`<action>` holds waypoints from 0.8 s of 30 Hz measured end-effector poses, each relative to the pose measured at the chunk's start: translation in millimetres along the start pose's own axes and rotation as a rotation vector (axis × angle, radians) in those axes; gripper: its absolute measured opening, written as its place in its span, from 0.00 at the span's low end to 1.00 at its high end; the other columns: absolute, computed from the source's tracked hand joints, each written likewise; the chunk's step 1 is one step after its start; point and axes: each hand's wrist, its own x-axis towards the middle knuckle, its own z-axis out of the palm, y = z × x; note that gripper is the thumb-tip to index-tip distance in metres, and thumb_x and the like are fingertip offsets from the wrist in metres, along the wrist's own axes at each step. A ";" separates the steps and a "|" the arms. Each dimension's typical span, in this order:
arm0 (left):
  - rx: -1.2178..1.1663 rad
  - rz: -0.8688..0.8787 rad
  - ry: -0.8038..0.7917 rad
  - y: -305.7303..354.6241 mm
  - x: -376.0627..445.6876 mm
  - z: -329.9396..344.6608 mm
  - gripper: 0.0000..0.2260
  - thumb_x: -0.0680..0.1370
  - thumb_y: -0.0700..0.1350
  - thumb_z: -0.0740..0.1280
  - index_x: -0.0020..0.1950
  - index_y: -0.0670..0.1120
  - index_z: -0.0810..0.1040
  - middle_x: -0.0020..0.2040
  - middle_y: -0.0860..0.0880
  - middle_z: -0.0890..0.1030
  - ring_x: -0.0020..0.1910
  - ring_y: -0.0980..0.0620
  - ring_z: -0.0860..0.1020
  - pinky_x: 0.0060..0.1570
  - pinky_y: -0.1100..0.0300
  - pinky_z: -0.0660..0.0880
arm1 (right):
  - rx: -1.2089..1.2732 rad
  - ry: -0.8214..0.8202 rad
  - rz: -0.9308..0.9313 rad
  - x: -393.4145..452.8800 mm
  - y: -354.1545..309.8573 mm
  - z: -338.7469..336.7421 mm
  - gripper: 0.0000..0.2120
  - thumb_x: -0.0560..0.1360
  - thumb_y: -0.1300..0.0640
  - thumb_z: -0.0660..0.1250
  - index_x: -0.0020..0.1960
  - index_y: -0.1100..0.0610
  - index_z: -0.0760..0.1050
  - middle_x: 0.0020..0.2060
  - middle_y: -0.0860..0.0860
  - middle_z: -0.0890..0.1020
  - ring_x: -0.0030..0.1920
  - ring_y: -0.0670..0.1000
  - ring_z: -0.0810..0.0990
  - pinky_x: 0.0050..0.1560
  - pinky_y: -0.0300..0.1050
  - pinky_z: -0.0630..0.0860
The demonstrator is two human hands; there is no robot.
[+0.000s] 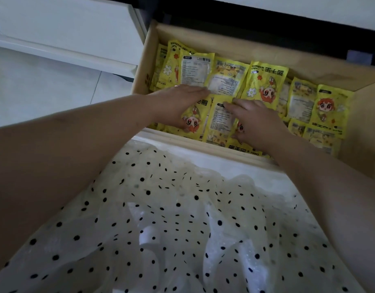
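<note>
Leaning over an open wooden drawer (267, 49) and tidying the yellow hand-warmer packets (264, 81) filling it almost edge to edge. Pressing the left hand (180, 96) palm-down on the near-left part of the pile, fingers straight and together, gripping nothing. Likely flattening the overlapping packets so the layer lies level. Laying the right hand (256, 119) just beside it, toward the middle of the drawer, with fingers spread and only slightly bent. Resting its tips on a label-side packet (219, 121), thumb splayed toward the front rail. Not visibly closing around anything, though hiding the palm's underside from view. Probably bracing or nudging that packet into line with its neighbours.

Working over loose, overlapping rows: some face-up with a cartoon figure, others face-down with a white printed panel, a few tilted against the back-left corner. Holding both hands close together near the front edge, presumably to settle one patch at a time. Wearing a white polka-dot dress (161, 208), draped right up to the drawer front. Leaving aside a white cabinet (66, 28) to the left and the pale tiled floor (44, 87) below it.
</note>
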 end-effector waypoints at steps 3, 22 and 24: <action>-0.019 -0.018 -0.071 7.3 3.2 0.3 0.49 0.70 0.49 0.75 0.78 0.51 0.43 0.79 0.49 0.52 0.77 0.49 0.56 0.71 0.56 0.59 | -0.026 -0.007 0.007 -3.0 -1.6 -0.5 0.39 0.72 0.51 0.70 0.76 0.46 0.52 0.76 0.47 0.59 0.72 0.55 0.60 0.63 0.55 0.68; -1.427 -0.642 0.539 81.1 -135.3 -50.7 0.17 0.74 0.43 0.72 0.61 0.47 0.74 0.49 0.55 0.81 0.49 0.58 0.79 0.52 0.59 0.75 | 0.657 0.151 0.226 -88.6 -79.3 -100.3 0.21 0.76 0.53 0.67 0.69 0.51 0.71 0.68 0.51 0.72 0.66 0.52 0.73 0.58 0.38 0.66; -1.471 -0.727 0.544 101.3 -180.9 -60.0 0.16 0.75 0.43 0.70 0.62 0.46 0.75 0.48 0.55 0.81 0.46 0.60 0.77 0.53 0.58 0.74 | 0.659 0.106 0.240 -118.3 -104.4 -130.9 0.21 0.76 0.53 0.67 0.68 0.50 0.71 0.68 0.50 0.73 0.61 0.49 0.76 0.53 0.36 0.66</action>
